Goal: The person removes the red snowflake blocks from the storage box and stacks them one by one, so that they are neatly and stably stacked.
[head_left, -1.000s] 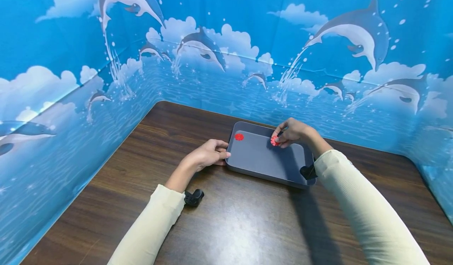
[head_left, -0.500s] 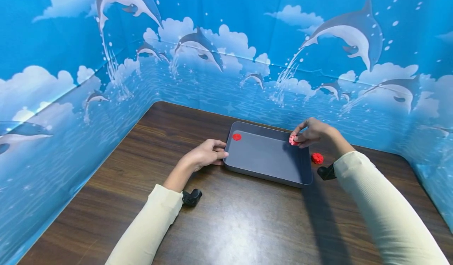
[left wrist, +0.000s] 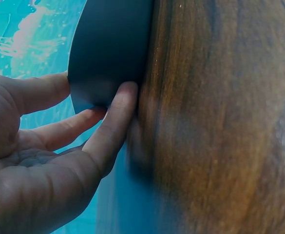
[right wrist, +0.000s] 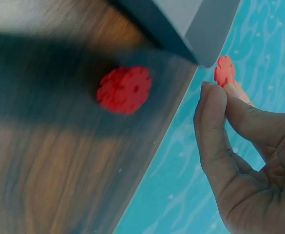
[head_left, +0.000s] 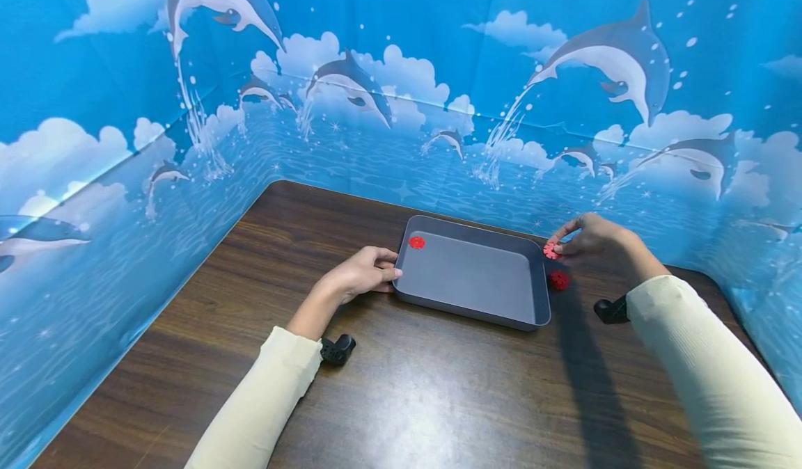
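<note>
A grey rectangular tray [head_left: 466,274] lies on the table, with a red notched plastic disc [head_left: 416,243] flat in its back left corner. My left hand [head_left: 360,274] grips the tray's left side, thumb at the rim and fingers against the outer wall [left wrist: 110,53]. Just past the tray's right rim, my right hand [head_left: 595,239] pinches another red notched disc [right wrist: 224,70] between thumb and fingertips. Below that hand, beside the tray's right wall, a small pile of red notched discs [right wrist: 125,90] sits on the table in the hand's shadow.
The dark wood table [head_left: 388,385] extends in front of the tray. A blue dolphin-print curtain [head_left: 376,149] stands close behind the table's back edge and along both sides. Black wrist cameras [head_left: 338,350] hang at both cuffs.
My right hand has moved right with the disc, from above the tray to beyond its right rim. The pile of discs has come into view. My left hand keeps its grip on the tray.
</note>
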Tool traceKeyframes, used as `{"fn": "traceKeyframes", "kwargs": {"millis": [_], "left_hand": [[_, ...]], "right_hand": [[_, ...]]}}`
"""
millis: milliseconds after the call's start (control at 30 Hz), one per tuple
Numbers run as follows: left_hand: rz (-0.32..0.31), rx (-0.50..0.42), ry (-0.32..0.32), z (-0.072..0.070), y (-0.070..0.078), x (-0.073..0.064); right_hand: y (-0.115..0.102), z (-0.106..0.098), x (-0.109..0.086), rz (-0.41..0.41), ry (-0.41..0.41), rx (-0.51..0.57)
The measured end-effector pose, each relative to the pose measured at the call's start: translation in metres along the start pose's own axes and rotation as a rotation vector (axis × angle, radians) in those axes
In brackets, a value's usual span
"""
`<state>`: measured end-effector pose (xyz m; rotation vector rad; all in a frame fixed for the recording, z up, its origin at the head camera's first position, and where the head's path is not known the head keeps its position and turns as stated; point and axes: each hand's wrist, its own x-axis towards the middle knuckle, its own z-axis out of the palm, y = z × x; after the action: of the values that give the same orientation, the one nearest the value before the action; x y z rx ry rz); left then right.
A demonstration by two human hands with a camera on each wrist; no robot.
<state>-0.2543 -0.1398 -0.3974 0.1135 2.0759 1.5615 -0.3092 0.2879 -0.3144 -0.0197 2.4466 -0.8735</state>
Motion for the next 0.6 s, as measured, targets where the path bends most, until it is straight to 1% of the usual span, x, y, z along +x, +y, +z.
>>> {"fn": "traceKeyframes", "kwargs": {"millis": [133,267,467,600], "left_hand": [[-0.004,-0.007,-0.003,0.0,0.0,0.0],[-0.007,-0.007,-0.003,0.0,0.0,0.001],[-0.001,-0.009,-0.009,0.0,0.001,0.0],[0.0,-0.014,-0.015,-0.001,0.001,-0.001]], "right_hand": [[0.013,-0.005,-0.003,0.05,0.005,0.054],[0.025,-0.005,-0.004,0.107,0.014,0.106],[0.038,0.001,-0.001,0.15,0.01,0.147],[0.042,0.006,0.003,0.164,0.008,0.174]]}}
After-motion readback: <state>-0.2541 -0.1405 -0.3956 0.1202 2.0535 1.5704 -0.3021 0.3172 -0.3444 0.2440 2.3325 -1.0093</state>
